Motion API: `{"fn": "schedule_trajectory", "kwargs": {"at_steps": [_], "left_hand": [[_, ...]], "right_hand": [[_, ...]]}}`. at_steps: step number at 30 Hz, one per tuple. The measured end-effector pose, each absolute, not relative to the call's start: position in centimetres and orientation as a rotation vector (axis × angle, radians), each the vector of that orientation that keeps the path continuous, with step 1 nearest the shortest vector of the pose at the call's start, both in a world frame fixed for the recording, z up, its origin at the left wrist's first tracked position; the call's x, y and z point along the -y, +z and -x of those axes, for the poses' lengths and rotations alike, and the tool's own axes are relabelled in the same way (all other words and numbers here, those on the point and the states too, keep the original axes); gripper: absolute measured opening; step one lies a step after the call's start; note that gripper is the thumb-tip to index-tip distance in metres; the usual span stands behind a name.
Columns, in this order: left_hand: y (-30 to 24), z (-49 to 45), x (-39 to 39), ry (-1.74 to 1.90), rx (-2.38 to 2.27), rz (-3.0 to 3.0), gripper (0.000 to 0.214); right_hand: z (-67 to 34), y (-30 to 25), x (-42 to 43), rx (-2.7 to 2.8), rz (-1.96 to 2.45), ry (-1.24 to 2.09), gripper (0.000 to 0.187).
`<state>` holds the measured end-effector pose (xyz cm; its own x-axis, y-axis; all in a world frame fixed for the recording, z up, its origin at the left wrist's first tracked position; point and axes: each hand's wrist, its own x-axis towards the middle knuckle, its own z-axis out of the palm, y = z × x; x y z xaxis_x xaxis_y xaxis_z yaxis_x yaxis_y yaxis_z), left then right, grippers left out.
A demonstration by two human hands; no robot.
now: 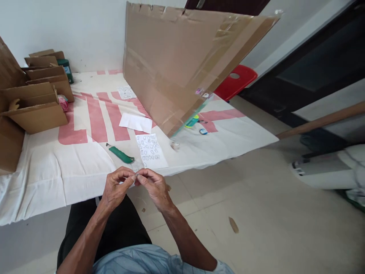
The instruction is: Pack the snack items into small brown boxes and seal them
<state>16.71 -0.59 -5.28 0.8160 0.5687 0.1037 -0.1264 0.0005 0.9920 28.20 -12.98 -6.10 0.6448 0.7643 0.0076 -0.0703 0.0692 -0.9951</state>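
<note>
Your fingers are drawn together at the near edge of the cloth-covered table, the thumb and index tips of your left hand meeting those of your right hand. Between them you pinch a tiny greyish piece; it is mostly hidden by your fingertips, so you cannot tell from this view what it is. Both hands are above your lap, palms turned toward each other.

Just beyond your left hand lies a green utility knife, its blade end pointing away from you and to the left. Beyond your right hand, near the knife, is a white sheet with rows of small drawn outlines. Farther off you have a plain white paper, and past it a small patterned sheet.

A large cardboard panel stands on edge across the table, slanting up to your right. Near its lower edge sit a teal and yellow object and a small round blue-and-white item. On your left, open cardboard boxes stand in a row, with a dark green canister beside the far ones.
</note>
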Motion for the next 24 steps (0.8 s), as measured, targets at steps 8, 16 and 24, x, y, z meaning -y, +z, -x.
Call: {"fn": "schedule_trajectory", "kwargs": {"at_steps": [8, 16, 24], "left_hand": [[-7.1, -18.0, 2.3, 0.575, -0.374, -1.792, 0.015], [-10.0, -22.0, 5.2, 0.381, -0.008, -2.630, 0.032], [-12.3, -26.2, 7.5, 0.331, 0.045, -2.837, 0.046]], "right_hand": [[-32.7, -8.4, 15.4, 0.611, 1.520, 0.458, 0.028], [-45.4, -11.6, 16.7, 0.790, 1.959, 0.246, 0.027], [-49.4, -12.6, 14.5, 0.914, 1.986, 0.324, 0.021]]}}
